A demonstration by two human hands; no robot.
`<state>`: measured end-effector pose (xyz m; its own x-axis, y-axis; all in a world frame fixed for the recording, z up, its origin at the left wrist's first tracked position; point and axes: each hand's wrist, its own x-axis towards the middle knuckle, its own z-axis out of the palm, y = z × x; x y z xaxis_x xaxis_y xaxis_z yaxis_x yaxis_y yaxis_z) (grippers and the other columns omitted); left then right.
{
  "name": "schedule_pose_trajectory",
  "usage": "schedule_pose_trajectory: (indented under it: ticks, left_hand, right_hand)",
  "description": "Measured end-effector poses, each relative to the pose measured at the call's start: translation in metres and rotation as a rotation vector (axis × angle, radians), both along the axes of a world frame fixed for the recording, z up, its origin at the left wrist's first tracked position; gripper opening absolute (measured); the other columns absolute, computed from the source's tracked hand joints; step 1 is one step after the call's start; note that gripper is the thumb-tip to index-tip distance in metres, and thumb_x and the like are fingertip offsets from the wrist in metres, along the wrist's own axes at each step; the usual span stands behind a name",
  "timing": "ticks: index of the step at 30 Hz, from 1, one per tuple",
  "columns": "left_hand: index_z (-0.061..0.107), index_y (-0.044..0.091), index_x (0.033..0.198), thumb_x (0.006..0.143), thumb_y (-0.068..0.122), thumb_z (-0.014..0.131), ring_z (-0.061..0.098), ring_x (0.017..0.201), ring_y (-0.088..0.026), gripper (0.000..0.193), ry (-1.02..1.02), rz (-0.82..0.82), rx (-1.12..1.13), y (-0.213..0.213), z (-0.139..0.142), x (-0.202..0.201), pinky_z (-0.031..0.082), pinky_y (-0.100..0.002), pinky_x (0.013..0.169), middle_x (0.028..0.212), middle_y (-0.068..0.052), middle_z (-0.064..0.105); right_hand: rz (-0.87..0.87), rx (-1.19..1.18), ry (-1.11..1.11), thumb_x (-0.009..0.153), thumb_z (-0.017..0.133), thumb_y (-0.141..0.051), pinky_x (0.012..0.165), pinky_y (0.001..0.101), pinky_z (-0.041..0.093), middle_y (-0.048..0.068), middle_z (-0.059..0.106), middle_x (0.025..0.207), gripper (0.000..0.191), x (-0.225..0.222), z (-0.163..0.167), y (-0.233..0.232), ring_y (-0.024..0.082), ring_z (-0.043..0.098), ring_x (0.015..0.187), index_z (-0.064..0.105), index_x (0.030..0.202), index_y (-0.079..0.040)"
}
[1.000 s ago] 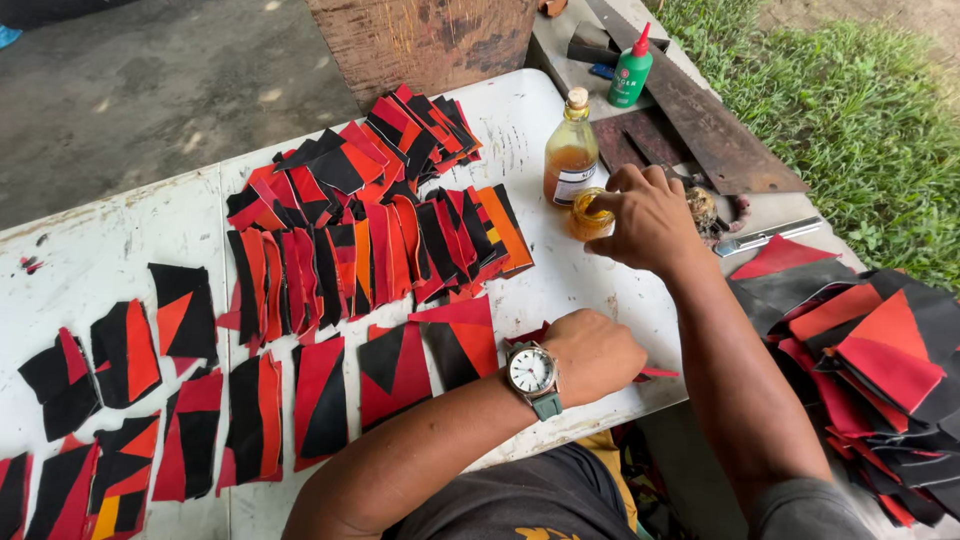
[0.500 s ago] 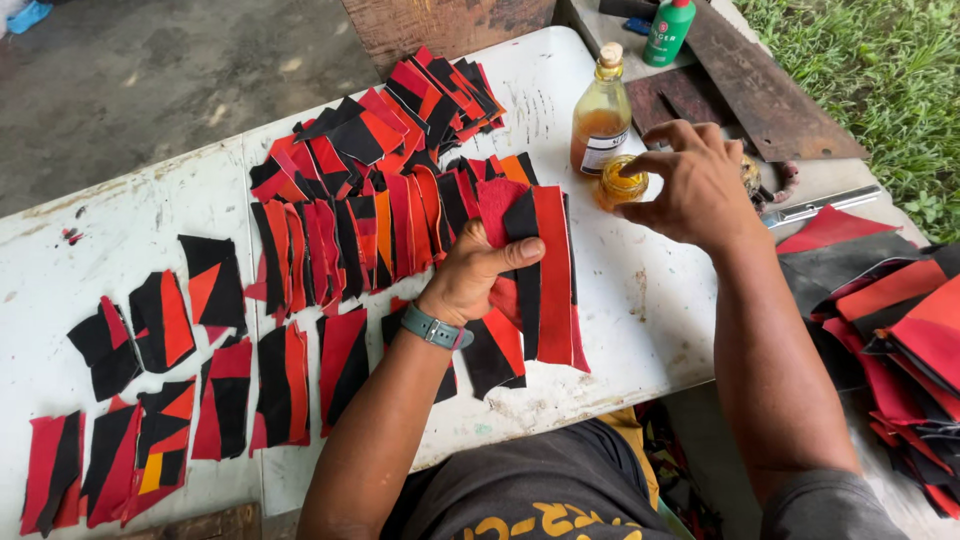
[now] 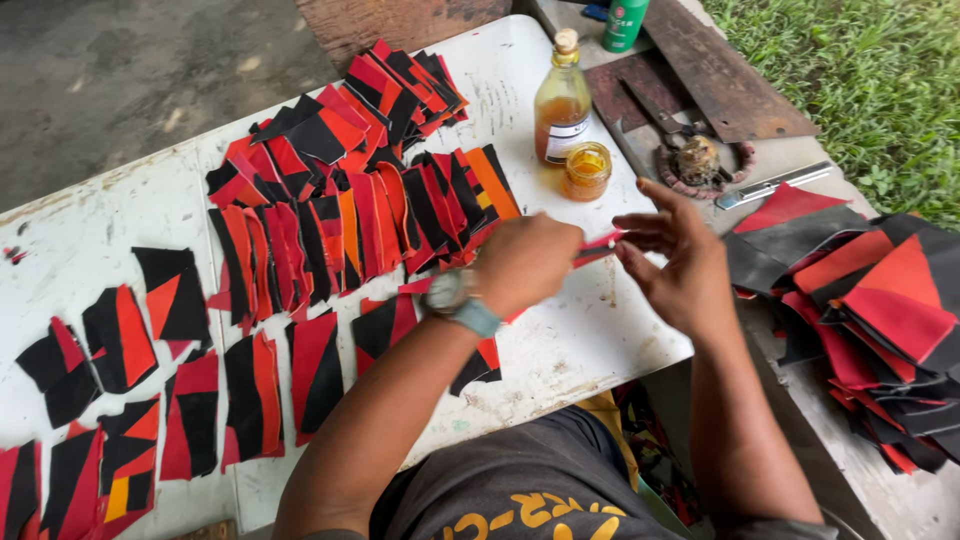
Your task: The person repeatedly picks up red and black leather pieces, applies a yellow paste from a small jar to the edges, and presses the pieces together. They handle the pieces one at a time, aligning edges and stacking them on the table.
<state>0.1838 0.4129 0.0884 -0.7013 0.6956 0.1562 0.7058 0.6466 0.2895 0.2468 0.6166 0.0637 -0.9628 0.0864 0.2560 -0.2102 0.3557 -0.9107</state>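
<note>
My left hand point(image 3: 525, 262), a watch on its wrist, grips a red and black patch point(image 3: 597, 246) above the white table point(image 3: 560, 340). My right hand point(image 3: 675, 258) faces it with fingers spread, its fingertips touching the end of the same patch. Just beyond them stand a small open jar of amber liquid point(image 3: 586, 170) and a corked bottle of amber liquid point(image 3: 562, 100). Rows of red, orange and black patches point(image 3: 340, 210) lie overlapping across the table to the left of my hands.
A loose heap of red and black patches point(image 3: 870, 300) lies on the surface at the right. Behind the bottle sit a rusty metal plate point(image 3: 720, 70), a green bottle point(image 3: 625, 20), a woven ring holding a small object point(image 3: 700, 160) and a flat metal tool point(image 3: 770, 185). Grass is at the far right.
My right hand has left the jar and come down to meet the left. My left hand has lifted a patch off the table and brought it to the right.
</note>
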Motion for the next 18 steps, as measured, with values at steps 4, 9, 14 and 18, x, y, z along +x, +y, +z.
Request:
schedule_pose_trajectory:
  ticks: [4,9,14,18]
  left_hand:
    - [0.077,0.009,0.089,0.088,0.012,0.069,0.074,0.084,-0.035,0.009,0.081,-0.089,-0.213,0.056,-0.012,-0.005,0.06,-0.048,0.071,0.088,-0.018,0.075]
    - [0.076,0.009,0.088,0.078,0.013,0.073,0.073,0.083,-0.036,0.011,0.047,-0.094,-0.192,0.067,-0.023,-0.019,0.059,-0.049,0.07,0.088,-0.017,0.075]
    - [0.076,0.01,0.09,0.082,0.012,0.07,0.073,0.085,-0.036,0.01,0.023,-0.085,-0.232,0.072,-0.018,-0.015,0.059,-0.048,0.072,0.091,-0.016,0.074]
    - [0.075,0.01,0.091,0.08,0.013,0.071,0.073,0.084,-0.037,0.011,0.002,-0.079,-0.235,0.072,-0.014,-0.015,0.059,-0.049,0.071,0.089,-0.016,0.074]
  right_hand:
    - [-0.091,-0.041,-0.073,0.08,0.052,0.016,0.092,0.0346,0.056,0.021,0.059,0.144,0.088,0.008,-0.019,0.003,0.025,0.068,0.118,0.025,0.16,-0.007]
    - [-0.084,-0.094,-0.106,0.078,0.045,0.017,0.099,0.0365,0.053,0.025,0.044,0.159,0.097,0.017,-0.028,0.019,0.031,0.06,0.134,0.009,0.163,-0.012]
    - [-0.053,-0.085,-0.06,0.078,0.045,0.017,0.105,0.0382,0.05,0.027,0.036,0.164,0.102,0.024,-0.039,0.016,0.035,0.057,0.139,0.0,0.164,-0.013]
    - [-0.047,-0.078,-0.058,0.079,0.047,0.017,0.106,0.0397,0.05,0.028,0.031,0.165,0.105,0.024,-0.042,0.012,0.036,0.053,0.141,-0.005,0.164,-0.014]
